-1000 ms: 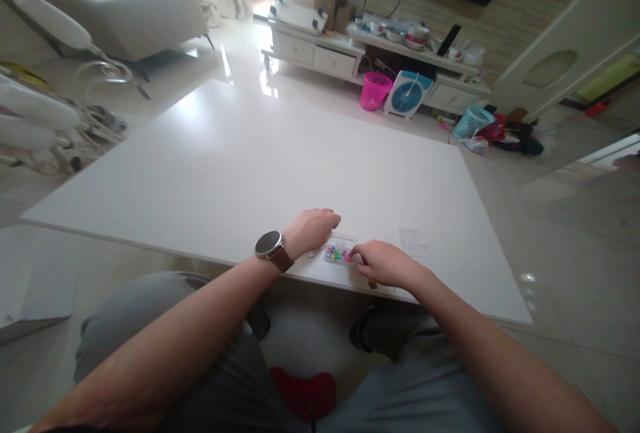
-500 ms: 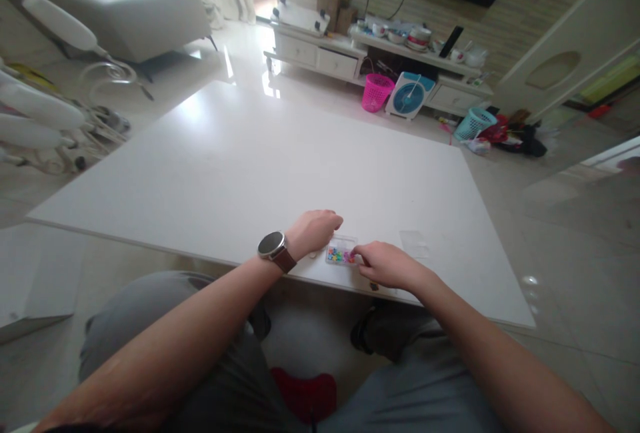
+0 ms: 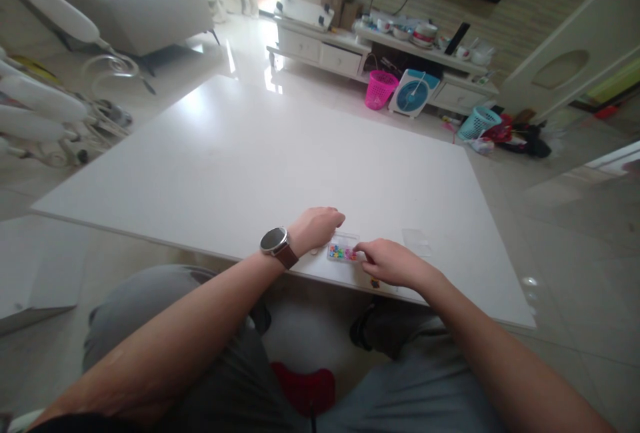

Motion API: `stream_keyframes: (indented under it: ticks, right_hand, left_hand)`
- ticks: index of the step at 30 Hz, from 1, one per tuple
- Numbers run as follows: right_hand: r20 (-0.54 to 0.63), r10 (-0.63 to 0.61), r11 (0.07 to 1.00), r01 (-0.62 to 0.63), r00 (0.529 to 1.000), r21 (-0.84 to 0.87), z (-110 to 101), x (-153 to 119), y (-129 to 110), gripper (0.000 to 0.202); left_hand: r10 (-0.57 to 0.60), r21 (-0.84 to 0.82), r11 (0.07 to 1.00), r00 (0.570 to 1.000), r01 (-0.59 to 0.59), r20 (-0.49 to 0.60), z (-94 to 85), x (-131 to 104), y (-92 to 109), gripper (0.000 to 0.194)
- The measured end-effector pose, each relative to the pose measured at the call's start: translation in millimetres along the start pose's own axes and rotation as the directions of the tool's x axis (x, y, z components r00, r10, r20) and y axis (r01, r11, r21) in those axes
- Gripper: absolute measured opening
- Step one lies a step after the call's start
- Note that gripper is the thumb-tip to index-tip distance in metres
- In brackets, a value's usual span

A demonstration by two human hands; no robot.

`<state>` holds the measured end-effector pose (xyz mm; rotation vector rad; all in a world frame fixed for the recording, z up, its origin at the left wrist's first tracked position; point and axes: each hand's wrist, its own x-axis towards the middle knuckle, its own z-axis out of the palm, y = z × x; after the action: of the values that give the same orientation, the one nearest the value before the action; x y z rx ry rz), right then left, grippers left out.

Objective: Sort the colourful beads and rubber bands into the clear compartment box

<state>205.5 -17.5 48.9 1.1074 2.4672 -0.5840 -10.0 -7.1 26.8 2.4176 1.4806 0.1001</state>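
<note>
A small clear box (image 3: 343, 248) with several colourful pieces in it lies near the front edge of the white table (image 3: 300, 153). My left hand (image 3: 320, 226), with a watch on its wrist, rests at the box's upper left corner; its fingertips are hidden. At the right side of the box is my right hand (image 3: 384, 261), its index finger stretched out over the pink pieces and the other fingers curled. A clear lid (image 3: 417, 242) lies flat to the right. Below my right hand sits a small dark and yellow item (image 3: 375, 283). A small round item (image 3: 315, 251) lies left of the box.
Past the table stand a pink basket (image 3: 381, 89), a blue fan (image 3: 414, 93), a teal basket (image 3: 479, 123) and a low white cabinet (image 3: 320, 53) with bowls on its top. White chairs or their parts are at the left. A red seat (image 3: 305, 389) shows between my legs.
The view has shifted slightly. My right index finger has straightened a little over the box, and more of the dark and yellow item shows. My left hand stays at the box's corner.
</note>
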Motion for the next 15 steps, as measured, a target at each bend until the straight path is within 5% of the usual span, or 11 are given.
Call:
stream_keyframes:
  ticks: [15]
  right_hand:
    - [0.037,-0.005,0.998,0.007,0.999,-0.061,4.2,2.2,1.3,0.024]
  left_hand:
    - [0.019,0.025,1.000,1.000,-0.019,0.008,2.5,1.3,-0.7,0.020]
